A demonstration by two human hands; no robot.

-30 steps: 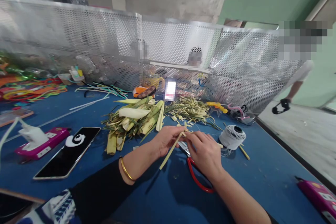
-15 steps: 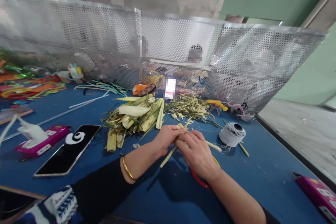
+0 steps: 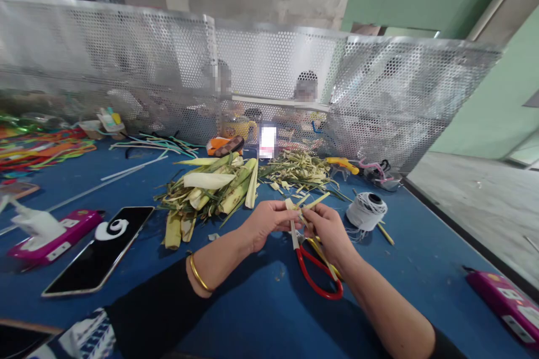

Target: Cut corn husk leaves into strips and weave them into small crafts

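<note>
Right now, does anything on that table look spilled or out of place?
Slightly: loose thread straggles below the spool, while the rest is wound, and pale scraps lie scattered in front of the shredded pile. Nothing else stands out.

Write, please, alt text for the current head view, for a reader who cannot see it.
The left hand and right hand hold pale plant strips above red-handled scissors on a blue table. Beyond them lie a heap of leaves and shredded scraps; a spool of white thread sits at right, a phone at left.
</note>
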